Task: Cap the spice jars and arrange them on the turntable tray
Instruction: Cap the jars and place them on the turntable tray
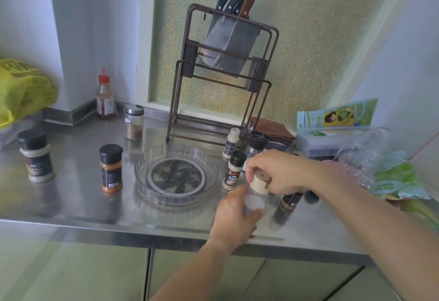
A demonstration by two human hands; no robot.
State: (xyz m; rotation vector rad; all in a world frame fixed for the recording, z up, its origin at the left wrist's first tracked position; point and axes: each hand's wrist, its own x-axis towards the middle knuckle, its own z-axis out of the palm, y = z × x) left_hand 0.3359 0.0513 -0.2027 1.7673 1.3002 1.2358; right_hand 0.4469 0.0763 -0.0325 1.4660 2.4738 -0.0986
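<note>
A clear round turntable tray (142, 170) with nothing in it sits mid-counter. Just right of it my left hand (234, 215) grips a small clear jar (253, 203) holding white powder. My right hand (278, 170) holds a pale wooden cap (260, 183) on top of that jar. Capped jars stand around: an orange spice jar (111, 168), a pale one (36, 155) at far left, a white-powder bottle (234, 170) beside the tray, a brown one (290, 202) partly hidden under my right wrist.
A knife rack (221, 75) with cleavers stands behind the tray. A metal-lidded glass jar (134, 122) and a red-capped sauce bottle (104, 96) are at the back left, a yellow bag (21, 89) far left. Packets and plastic bags (380, 158) crowd the right side.
</note>
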